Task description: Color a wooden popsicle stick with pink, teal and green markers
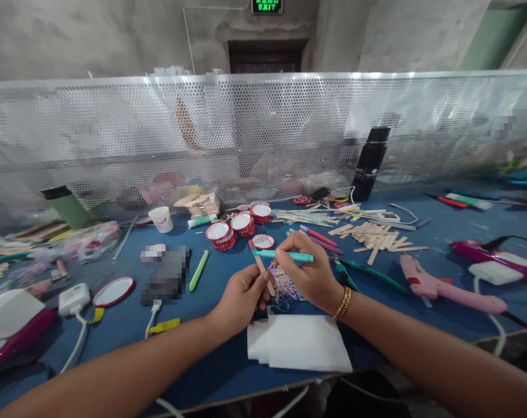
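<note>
In the head view, we pinch a stick [262, 267] between the thumb and fingers of our left hand [245, 294], tilted above the table [222, 371]. Our right hand [309, 268] has its fingers closed around a teal marker [296, 256], its tip at the stick's reddish upper end; whether they touch we cannot tell. Bands [285, 284] lie beyond our hands, paper [309, 343] nearer us, and a glue gun [452, 288] to the right.

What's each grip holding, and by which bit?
The left grip holds a wooden stick near its lower end; the right grip holds a teal marker around its middle.
</note>
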The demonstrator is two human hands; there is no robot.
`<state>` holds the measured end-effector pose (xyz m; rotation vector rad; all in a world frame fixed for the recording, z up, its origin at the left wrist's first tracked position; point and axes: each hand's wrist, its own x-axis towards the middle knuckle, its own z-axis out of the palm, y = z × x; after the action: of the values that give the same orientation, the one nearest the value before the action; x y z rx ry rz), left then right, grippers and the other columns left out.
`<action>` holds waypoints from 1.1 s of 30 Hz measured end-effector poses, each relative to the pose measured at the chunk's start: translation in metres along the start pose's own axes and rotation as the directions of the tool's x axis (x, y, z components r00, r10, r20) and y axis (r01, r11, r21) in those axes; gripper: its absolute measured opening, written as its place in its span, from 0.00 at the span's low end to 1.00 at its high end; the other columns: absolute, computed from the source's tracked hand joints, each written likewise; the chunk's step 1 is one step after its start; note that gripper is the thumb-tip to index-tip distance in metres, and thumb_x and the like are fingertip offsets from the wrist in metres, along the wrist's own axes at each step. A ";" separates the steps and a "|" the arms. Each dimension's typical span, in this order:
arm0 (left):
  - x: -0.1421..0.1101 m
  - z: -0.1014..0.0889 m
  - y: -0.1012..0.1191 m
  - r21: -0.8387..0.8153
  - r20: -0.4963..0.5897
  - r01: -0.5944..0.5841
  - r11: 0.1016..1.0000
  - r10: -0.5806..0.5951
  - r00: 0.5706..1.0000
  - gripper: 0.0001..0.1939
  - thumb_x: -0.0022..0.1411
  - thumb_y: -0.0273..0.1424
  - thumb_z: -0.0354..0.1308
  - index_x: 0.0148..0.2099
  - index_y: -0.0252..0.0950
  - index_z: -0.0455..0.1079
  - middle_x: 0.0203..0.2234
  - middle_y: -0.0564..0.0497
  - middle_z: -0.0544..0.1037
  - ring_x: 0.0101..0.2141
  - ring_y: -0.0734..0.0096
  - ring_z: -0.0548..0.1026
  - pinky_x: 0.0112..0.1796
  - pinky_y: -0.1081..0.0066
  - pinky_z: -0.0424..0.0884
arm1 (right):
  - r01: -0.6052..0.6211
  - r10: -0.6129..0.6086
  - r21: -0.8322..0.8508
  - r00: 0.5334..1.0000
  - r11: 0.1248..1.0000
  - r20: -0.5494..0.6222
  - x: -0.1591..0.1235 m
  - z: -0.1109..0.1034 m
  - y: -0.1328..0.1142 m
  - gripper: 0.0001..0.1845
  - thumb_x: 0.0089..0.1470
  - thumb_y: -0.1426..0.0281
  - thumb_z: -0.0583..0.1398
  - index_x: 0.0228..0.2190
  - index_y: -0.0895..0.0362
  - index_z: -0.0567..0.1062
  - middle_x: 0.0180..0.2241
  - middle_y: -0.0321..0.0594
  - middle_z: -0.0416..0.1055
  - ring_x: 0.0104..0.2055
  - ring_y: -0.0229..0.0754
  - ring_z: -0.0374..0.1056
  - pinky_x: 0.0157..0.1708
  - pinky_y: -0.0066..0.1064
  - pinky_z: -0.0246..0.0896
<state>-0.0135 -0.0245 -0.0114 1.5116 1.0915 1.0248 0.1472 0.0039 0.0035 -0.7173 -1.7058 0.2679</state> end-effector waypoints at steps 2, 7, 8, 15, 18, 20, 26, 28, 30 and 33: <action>0.000 0.000 0.000 0.004 -0.007 0.000 1.000 0.000 1.000 0.24 0.57 0.53 0.57 0.28 0.36 0.63 0.17 0.58 0.67 0.16 0.81 0.62 0.18 0.78 0.55 | -0.013 0.012 -0.027 1.000 1.000 -0.016 0.001 0.000 0.000 0.10 0.57 0.72 0.57 0.24 0.53 0.66 0.23 0.33 0.66 0.28 0.39 0.62 0.32 0.34 0.58; 0.001 0.001 -0.001 -0.012 -0.005 0.007 1.000 -0.007 1.000 0.24 0.57 0.53 0.57 0.28 0.36 0.63 0.17 0.58 0.67 0.15 0.82 0.62 0.18 0.78 0.54 | -0.042 0.041 -0.020 0.998 0.999 -0.052 0.001 -0.002 -0.001 0.11 0.57 0.72 0.56 0.23 0.53 0.67 0.23 0.35 0.67 0.29 0.40 0.62 0.32 0.34 0.57; 0.001 0.001 -0.002 -0.017 -0.004 0.007 1.000 -0.007 1.000 0.24 0.57 0.53 0.57 0.28 0.36 0.63 0.17 0.58 0.67 0.15 0.82 0.62 0.18 0.78 0.55 | -0.035 0.035 -0.005 0.999 0.999 -0.034 0.001 -0.002 -0.001 0.10 0.57 0.72 0.56 0.23 0.53 0.67 0.23 0.35 0.67 0.28 0.40 0.62 0.32 0.34 0.57; 0.001 0.000 -0.002 -0.011 -0.008 -0.006 1.000 0.006 1.000 0.24 0.57 0.53 0.57 0.29 0.36 0.63 0.17 0.58 0.67 0.15 0.82 0.62 0.17 0.78 0.54 | -0.037 0.036 -0.037 0.999 0.999 -0.028 0.001 -0.002 0.000 0.11 0.56 0.72 0.57 0.23 0.53 0.66 0.23 0.34 0.66 0.28 0.39 0.62 0.31 0.33 0.57; 0.001 0.001 -0.001 -0.014 -0.004 -0.006 1.000 0.006 1.000 0.25 0.57 0.54 0.57 0.28 0.36 0.63 0.17 0.58 0.67 0.15 0.82 0.62 0.17 0.78 0.54 | -0.054 0.053 -0.023 0.998 0.998 -0.044 0.001 -0.002 0.000 0.11 0.57 0.71 0.57 0.23 0.53 0.67 0.23 0.34 0.66 0.29 0.39 0.62 0.31 0.33 0.57; 0.001 0.001 -0.002 -0.022 0.003 -0.008 1.000 0.008 1.000 0.25 0.57 0.54 0.57 0.28 0.36 0.63 0.17 0.58 0.67 0.15 0.82 0.62 0.17 0.78 0.54 | -0.035 0.035 0.002 0.999 0.999 -0.012 0.000 -0.002 -0.001 0.10 0.57 0.71 0.57 0.23 0.53 0.66 0.23 0.34 0.66 0.28 0.39 0.62 0.31 0.33 0.57; 0.001 0.000 -0.002 -0.007 -0.003 -0.010 1.000 0.010 1.000 0.24 0.58 0.53 0.57 0.29 0.36 0.63 0.17 0.58 0.67 0.15 0.82 0.62 0.17 0.78 0.54 | -0.030 0.029 -0.023 0.999 0.999 -0.019 0.001 -0.002 -0.002 0.10 0.57 0.71 0.56 0.23 0.53 0.66 0.23 0.34 0.65 0.27 0.39 0.62 0.30 0.33 0.57; 0.000 0.001 -0.002 0.001 -0.004 -0.011 1.000 0.011 1.000 0.24 0.58 0.53 0.56 0.29 0.36 0.63 0.17 0.58 0.66 0.15 0.82 0.62 0.17 0.78 0.54 | -0.043 0.041 -0.030 0.998 0.999 -0.045 0.001 -0.003 -0.002 0.11 0.57 0.71 0.56 0.23 0.53 0.67 0.23 0.34 0.66 0.28 0.39 0.62 0.31 0.33 0.57; 0.000 0.001 -0.002 0.001 -0.003 -0.011 1.000 0.011 1.000 0.23 0.58 0.52 0.56 0.29 0.36 0.63 0.17 0.58 0.66 0.15 0.82 0.62 0.17 0.78 0.54 | -0.038 0.038 -0.016 0.999 0.999 -0.036 0.001 -0.003 -0.002 0.10 0.57 0.71 0.56 0.23 0.53 0.67 0.23 0.35 0.66 0.28 0.39 0.62 0.31 0.33 0.58; 0.001 0.000 -0.004 -0.008 0.002 -0.015 1.000 0.015 1.000 0.23 0.59 0.52 0.56 0.29 0.36 0.63 0.17 0.58 0.67 0.15 0.82 0.62 0.17 0.78 0.55 | -0.012 0.012 0.007 1.000 1.000 0.009 0.000 -0.002 -0.002 0.10 0.56 0.71 0.57 0.24 0.53 0.66 0.23 0.34 0.65 0.28 0.39 0.62 0.30 0.33 0.57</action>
<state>-0.0137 -0.0234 -0.0154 1.5165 1.0754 1.0359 0.1488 0.0017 0.0054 -0.7219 -1.7081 0.2860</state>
